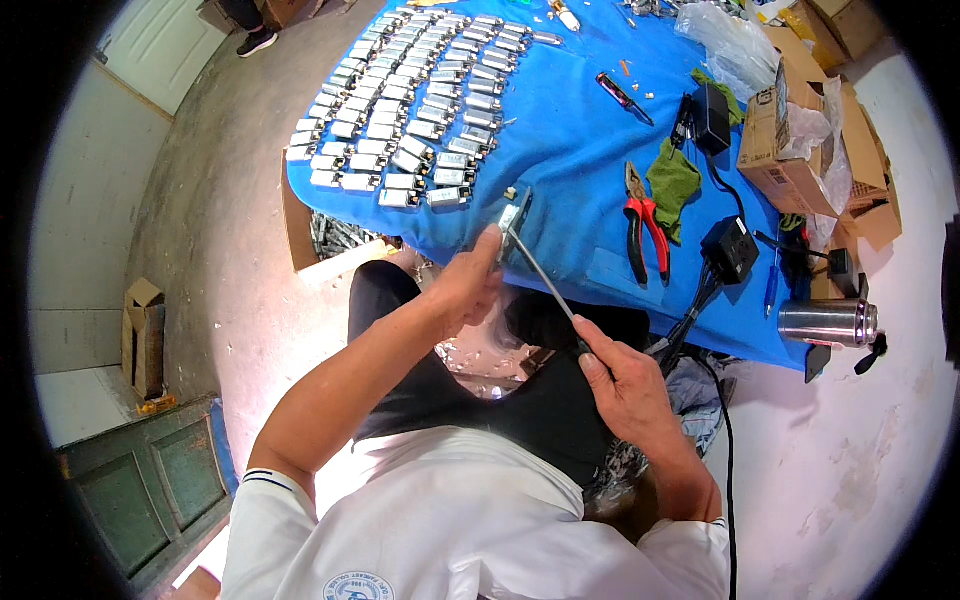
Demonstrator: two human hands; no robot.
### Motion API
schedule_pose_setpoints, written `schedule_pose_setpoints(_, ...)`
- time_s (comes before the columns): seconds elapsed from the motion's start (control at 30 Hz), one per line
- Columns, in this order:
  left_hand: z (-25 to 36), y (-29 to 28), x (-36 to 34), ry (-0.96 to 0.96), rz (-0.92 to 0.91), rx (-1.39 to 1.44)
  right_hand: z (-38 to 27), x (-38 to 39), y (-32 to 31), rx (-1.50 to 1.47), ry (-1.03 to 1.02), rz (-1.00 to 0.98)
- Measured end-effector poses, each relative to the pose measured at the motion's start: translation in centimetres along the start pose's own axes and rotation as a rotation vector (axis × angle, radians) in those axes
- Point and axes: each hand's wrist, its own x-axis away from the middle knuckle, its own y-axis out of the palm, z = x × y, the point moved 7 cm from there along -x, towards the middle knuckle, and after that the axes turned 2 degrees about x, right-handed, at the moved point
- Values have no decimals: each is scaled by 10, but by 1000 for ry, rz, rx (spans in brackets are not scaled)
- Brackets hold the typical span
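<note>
At the near edge of the blue-covered table, my left hand is closed on a small pale rectangular part with a dark flat piece beside it. My right hand grips a long thin metal rod tool, apparently a screwdriver, whose far end meets the part. Rows of several similar silver-white parts cover the table's left side. A tiny beige bit lies just beyond my left hand. Red-and-black pliers lie to the right of the tool.
Right side: green cloth, black adapters with cables, steel flask, cardboard box. Further back lie a pen-like tool and plastic bag. A box of metal pieces sits under the left corner. Someone's foot shows at top left.
</note>
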Motion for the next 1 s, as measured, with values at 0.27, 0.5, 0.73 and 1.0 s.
schedule_pose_setpoints(0.27, -4, -1, -4, -2, 4, 14, 5, 6, -1, 6, -14, 46)
schedule_pose_setpoints(0.5, -3, -1, -6, 38, 18, -16, -1, 1, -3, 55, 8, 42)
schedule_pose_setpoints(0.73, -2, 0, -9, 100, 69, -17, -12, -1, 3, 244, -57, 63)
schedule_pose_setpoints(1.0, 1, 2, -4, 94, 87, -55, -2, -10, -1, -31, -93, 22)
